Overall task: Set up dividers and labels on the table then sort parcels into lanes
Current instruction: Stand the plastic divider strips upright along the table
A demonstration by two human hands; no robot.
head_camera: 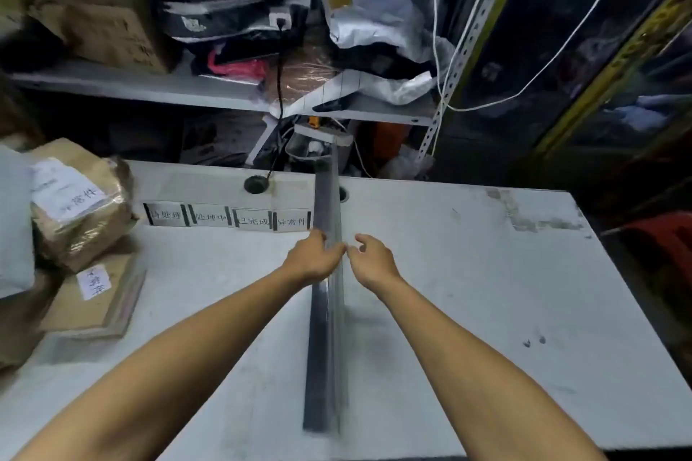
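A long grey divider bar [325, 341] lies down the middle of the white table [468, 292], running from the near edge to the far edge. My left hand [312, 258] grips the bar from its left side, fingers curled over its top. My right hand [369, 256] hovers just right of the bar with loosely curled fingers, holding nothing. A row of several white label cards [228, 218] with black side bars and handwritten characters stands at the far left of the table. Brown wrapped parcels [80, 206] with paper labels are stacked at the table's left edge.
A flat brown parcel [97, 303] lies under the stack, beside a pale bag [15, 221]. A black cable [279, 116] drops into a grommet hole [255, 184]. Behind the table a shelf [149, 86] holds boxes and bags. A red stool [659, 239] sits at right.
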